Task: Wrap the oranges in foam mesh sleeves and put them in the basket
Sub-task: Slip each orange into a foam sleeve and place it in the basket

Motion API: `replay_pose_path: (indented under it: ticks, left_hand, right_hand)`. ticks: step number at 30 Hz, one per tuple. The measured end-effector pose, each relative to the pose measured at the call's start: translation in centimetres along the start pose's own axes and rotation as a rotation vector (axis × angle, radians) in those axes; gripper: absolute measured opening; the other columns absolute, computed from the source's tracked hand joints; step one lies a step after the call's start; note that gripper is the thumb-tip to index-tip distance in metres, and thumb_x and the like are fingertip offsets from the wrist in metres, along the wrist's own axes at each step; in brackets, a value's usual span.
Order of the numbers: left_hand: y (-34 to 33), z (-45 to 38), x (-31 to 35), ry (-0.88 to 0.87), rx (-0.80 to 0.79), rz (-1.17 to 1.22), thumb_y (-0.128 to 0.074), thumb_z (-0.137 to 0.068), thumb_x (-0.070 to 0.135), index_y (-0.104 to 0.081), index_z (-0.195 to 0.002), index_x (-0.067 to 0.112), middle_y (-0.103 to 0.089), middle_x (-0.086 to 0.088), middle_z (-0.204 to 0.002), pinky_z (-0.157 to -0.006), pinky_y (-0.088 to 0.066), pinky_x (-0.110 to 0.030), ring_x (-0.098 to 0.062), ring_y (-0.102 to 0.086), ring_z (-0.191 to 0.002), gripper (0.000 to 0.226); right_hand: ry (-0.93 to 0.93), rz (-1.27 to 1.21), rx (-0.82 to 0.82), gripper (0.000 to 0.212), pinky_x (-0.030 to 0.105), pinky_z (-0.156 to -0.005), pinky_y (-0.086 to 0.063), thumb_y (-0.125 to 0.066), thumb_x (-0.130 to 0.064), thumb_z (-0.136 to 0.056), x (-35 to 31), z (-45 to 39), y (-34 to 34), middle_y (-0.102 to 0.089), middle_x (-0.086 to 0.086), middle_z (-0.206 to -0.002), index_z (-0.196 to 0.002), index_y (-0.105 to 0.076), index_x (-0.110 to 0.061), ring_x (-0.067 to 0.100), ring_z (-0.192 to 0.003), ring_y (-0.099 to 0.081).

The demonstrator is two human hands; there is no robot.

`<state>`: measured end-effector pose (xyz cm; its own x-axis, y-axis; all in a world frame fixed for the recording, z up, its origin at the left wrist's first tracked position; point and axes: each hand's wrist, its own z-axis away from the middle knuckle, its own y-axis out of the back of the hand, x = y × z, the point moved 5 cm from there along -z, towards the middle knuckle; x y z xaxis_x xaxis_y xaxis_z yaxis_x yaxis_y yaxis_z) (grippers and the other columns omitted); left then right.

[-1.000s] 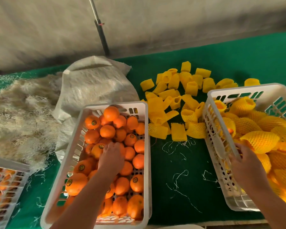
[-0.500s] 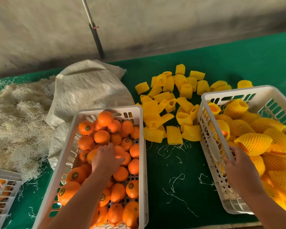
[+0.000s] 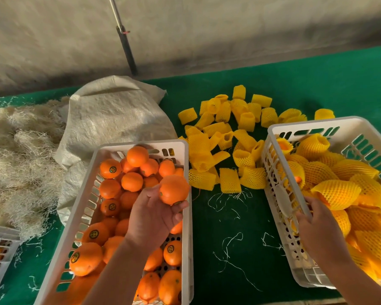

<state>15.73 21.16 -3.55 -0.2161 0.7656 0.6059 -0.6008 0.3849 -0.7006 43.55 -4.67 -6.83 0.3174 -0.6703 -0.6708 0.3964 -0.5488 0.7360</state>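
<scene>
Left hand has come up out of the left basket since the earlier frame, now carrying a bare orange curled in its fingers, lifted above the basket's right rim. Right hand is unchanged, fingers hooked over the near-left rim of the right basket, which is full of wrapped oranges.

Key relation: the loose foam mesh sleeves lie on the green table at about 1 o'clock from the held orange, between the two baskets. Nearest sleeve sits just beyond the orange, its open tube axis running roughly 12 to 6. From the right hand the pile is at about 11 o'clock. The left hand is nearer but occupied, so the right hand likely has to let go of the rim and fetch a sleeve.
</scene>
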Motion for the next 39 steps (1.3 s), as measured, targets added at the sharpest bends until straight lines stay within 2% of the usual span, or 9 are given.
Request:
replay_pose_path:
  ticks: [3, 6, 12, 17, 20, 26, 31, 35, 39]
  left_hand:
    - [-1.7, -0.8, -0.7, -0.002, -0.009, -0.055, -0.077, -0.085, 0.049, -0.047, -0.149, 0.018, -0.057, -0.027, -0.142, -0.060, -0.057, -0.029, -0.031, -0.067, -0.093, 0.078]
    - [-2.2, -1.5, -1.4, -0.084, 0.049, -0.381, -0.086, -0.077, 0.049, -0.053, -0.144, 0.028, -0.062, -0.018, -0.133, -0.066, -0.060, -0.033, -0.034, -0.072, -0.099, 0.077]
    - [-3.3, -3.0, -3.8, -0.335, 0.067, -1.497, -0.077, -0.066, 0.076, -0.035, -0.135, 0.062, -0.030, 0.053, -0.128, -0.074, -0.050, -0.016, 0.001, -0.054, -0.105, 0.082]
    - [-3.8, -4.2, -6.3, -0.431, -0.080, -1.821, -0.064, -0.077, 0.077, -0.025, -0.144, 0.054, -0.027, 0.040, -0.142, -0.074, -0.038, -0.008, 0.002, -0.052, -0.096, 0.080]
    - [-3.6, -4.8, -6.9, -0.416, -0.074, -1.907, -0.063, -0.079, 0.074, -0.025, -0.147, 0.049, -0.032, 0.030, -0.144, -0.072, -0.036, -0.009, -0.004, -0.059, -0.098, 0.082]
    - [-3.1, -5.3, -7.3, -0.369, -0.064, -1.926, -0.061, -0.078, 0.074, -0.030, -0.147, 0.047, -0.037, 0.026, -0.143, -0.071, -0.033, -0.009, 0.001, -0.059, -0.094, 0.080]
    - [-2.2, -6.4, -7.9, -0.255, -0.081, -1.894, -0.057, -0.074, 0.076, -0.015, -0.148, 0.054, -0.025, 0.030, -0.149, -0.075, -0.032, -0.017, -0.003, -0.058, -0.106, 0.088]
    - [-1.6, -7.1, -8.1, -0.229, -0.090, -1.894, -0.055, -0.073, 0.078, -0.009, -0.146, 0.058, -0.018, 0.033, -0.147, -0.071, -0.026, -0.014, 0.003, -0.039, -0.102, 0.088]
    - [-1.3, -7.4, -8.4, -0.224, -0.088, -1.895, -0.053, -0.073, 0.079, -0.008, -0.145, 0.059, -0.017, 0.033, -0.147, -0.070, -0.027, -0.015, 0.002, -0.038, -0.102, 0.088]
  right_hand:
    - [-0.017, 0.041, 0.004, 0.039, 0.046, -0.061, -0.062, -0.066, -0.027, -0.100, -0.3, 0.1, 0.1, -0.054, 0.003, -0.113, -0.136, -0.050, -0.022, 0.024, -0.089, -0.063]
    - [-0.040, 0.140, 0.044, 0.052, 0.052, -0.080, -0.061, -0.070, -0.034, -0.095, -0.6, 0.2, 0.3, -0.048, 0.007, -0.126, -0.140, -0.049, -0.020, 0.029, -0.111, -0.055]
    - [0.383, 0.312, 0.150, 0.053, 0.042, -0.097, -0.055, -0.075, -0.027, -0.089, -5.5, 0.1, -0.8, -0.049, 0.006, -0.131, -0.136, -0.055, -0.014, 0.025, -0.124, -0.050]
    - [0.517, 0.318, -0.014, 0.029, 0.017, -0.093, -0.040, -0.067, -0.028, -0.097, -9.6, -1.8, -5.4, -0.061, -0.005, -0.120, -0.124, -0.066, -0.021, 0.010, -0.110, -0.054]
    - [0.554, 0.296, -0.205, 0.029, 0.012, -0.094, -0.036, -0.060, -0.024, -0.103, -11.4, -3.7, -8.9, -0.056, -0.003, -0.133, -0.132, -0.063, -0.020, 0.011, -0.123, -0.051]
    - [0.534, 0.477, -0.531, 0.049, 0.038, -0.117, -0.040, -0.062, -0.014, -0.100, -14.8, -8.4, -15.5, -0.013, 0.000, -0.171, -0.147, -0.050, -0.022, 0.025, -0.154, -0.024]
    - [0.546, 0.694, -0.698, 0.059, 0.041, -0.105, -0.050, -0.064, -0.006, -0.096, -16.9, -11.9, -19.7, 0.010, 0.003, -0.173, -0.150, -0.045, -0.018, 0.029, -0.138, -0.048]
    - [0.491, 0.656, -0.751, 0.051, 0.048, -0.109, -0.046, -0.053, -0.010, -0.102, -17.2, -14.2, -21.6, -0.013, 0.015, -0.168, -0.151, -0.040, -0.008, 0.039, -0.139, -0.047]
    - [0.535, 0.558, -0.687, 0.039, 0.036, -0.104, -0.045, -0.051, -0.009, -0.104, -17.1, -14.9, -20.9, -0.014, 0.005, -0.172, -0.143, -0.046, -0.009, 0.025, -0.135, -0.051]
